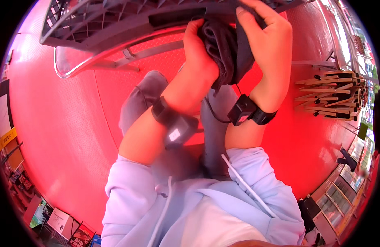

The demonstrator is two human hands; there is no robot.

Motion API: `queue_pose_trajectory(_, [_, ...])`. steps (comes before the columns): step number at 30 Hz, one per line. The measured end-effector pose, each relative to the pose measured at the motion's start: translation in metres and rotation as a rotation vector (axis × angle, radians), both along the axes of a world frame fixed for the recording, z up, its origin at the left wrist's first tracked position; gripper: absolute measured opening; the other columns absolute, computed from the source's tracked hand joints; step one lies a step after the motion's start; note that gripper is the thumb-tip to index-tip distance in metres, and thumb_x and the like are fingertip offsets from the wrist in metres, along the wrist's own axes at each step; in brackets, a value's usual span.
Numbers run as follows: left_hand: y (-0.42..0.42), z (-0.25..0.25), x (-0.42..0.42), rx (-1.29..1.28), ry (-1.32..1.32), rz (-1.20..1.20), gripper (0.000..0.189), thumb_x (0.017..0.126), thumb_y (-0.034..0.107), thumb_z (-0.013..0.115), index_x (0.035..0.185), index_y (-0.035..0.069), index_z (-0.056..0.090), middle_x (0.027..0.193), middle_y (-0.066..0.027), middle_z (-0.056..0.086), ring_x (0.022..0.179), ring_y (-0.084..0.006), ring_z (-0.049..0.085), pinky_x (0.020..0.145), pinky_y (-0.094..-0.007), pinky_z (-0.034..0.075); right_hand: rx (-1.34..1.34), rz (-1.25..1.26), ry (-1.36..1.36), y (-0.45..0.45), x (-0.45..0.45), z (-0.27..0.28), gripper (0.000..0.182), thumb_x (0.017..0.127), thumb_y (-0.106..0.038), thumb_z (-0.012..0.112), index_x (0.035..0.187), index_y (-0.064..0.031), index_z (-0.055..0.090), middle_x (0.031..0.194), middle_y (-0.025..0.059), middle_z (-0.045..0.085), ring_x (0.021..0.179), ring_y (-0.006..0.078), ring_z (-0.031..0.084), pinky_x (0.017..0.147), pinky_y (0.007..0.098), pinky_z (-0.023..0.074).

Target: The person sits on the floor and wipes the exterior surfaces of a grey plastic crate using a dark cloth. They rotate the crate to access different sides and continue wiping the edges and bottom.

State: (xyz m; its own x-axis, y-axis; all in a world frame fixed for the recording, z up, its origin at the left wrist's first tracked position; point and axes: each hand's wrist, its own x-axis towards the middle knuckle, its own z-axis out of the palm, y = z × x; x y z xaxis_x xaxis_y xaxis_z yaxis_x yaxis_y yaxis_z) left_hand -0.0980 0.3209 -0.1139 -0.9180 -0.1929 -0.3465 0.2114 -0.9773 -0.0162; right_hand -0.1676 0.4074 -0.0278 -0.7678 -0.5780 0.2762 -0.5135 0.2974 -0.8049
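Both hands are on a dark, bunched piece of fabric (222, 49) at the upper middle of the view. My left hand (197, 46) clasps its left side, with the fingers hidden behind the folds. Thumb and fingers of my right hand (271, 34) pinch a raised flap on the other side. Just beyond the fabric is a dark plastic lattice crate (113, 29), cut off by the top of the view. A black strapped device sits on each wrist, the left one (179, 132) blurred and the right one (244, 109) sharper.
The crate rests over a metal tube frame (65, 74) on a red, shiny floor (63, 123). My bent knees are below my forearms. A folded lattice rack (332, 95) stands at the right. A white box (60, 222) lies at the lower left, and a glazed cabinet (335, 203) at the lower right.
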Motion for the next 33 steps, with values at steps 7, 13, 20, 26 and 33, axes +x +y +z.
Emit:
queue_pose_trajectory(7, [0.003,-0.006,0.004,-0.011,-0.146,-0.012,0.037,0.092,0.037,0.058,0.113,0.008,0.067,0.11,-0.0093,0.072,0.102,-0.0282,0.067,0.093,-0.0421,0.054,-0.069,0.034,0.153,-0.005,0.003,-0.01,0.023,0.086,-0.007,0.065,0.107,0.0031,0.07,0.081,0.0154,0.071,0.072,0.0157,0.067,0.069,0.0288,0.0514])
queue_pose_trajectory(13, [-0.004,-0.039,0.025,0.025,-0.094,-0.023,0.038,0.098,0.037,0.043,0.107,0.007,0.065,0.103,-0.0073,0.069,0.097,-0.0242,0.066,0.088,-0.0376,0.055,-0.196,0.013,0.046,-0.012,0.009,-0.022,0.026,0.089,-0.004,0.066,0.115,-0.0009,0.071,0.09,0.0064,0.071,0.082,0.0101,0.064,0.074,0.0241,0.0509])
queue_pose_trajectory(20, [-0.014,-0.055,0.029,0.154,0.095,0.043,0.047,0.1,0.035,0.031,0.107,0.003,0.064,0.111,-0.015,0.068,0.105,-0.0314,0.064,0.096,-0.0451,0.051,-0.308,0.003,0.249,-0.024,0.014,-0.023,0.027,0.09,-0.009,0.067,0.115,0.0029,0.069,0.096,0.0188,0.072,0.081,0.026,0.07,0.073,0.0311,0.0534])
queue_pose_trajectory(26, [-0.026,-0.078,0.021,0.066,-0.1,0.181,0.043,0.101,0.024,0.031,0.113,-0.001,0.063,0.117,-0.0194,0.067,0.108,-0.0344,0.066,0.097,-0.0488,0.052,-0.299,0.003,0.246,-0.042,0.022,-0.019,0.029,0.091,-0.008,0.065,0.117,0.0036,0.068,0.088,0.0213,0.07,0.074,0.0306,0.069,0.068,0.033,0.0523])
queue_pose_trajectory(33, [-0.019,-0.007,0.024,0.04,-0.161,0.164,0.041,0.101,0.02,0.031,0.116,-0.002,0.062,0.118,-0.0194,0.067,0.106,-0.0319,0.067,0.095,-0.0452,0.053,0.022,-0.083,0.162,-0.054,0.038,0.0,0.037,0.097,-0.014,0.061,0.128,0.0052,0.061,0.114,0.0225,0.071,0.104,0.017,0.066,0.092,0.0284,0.0482])
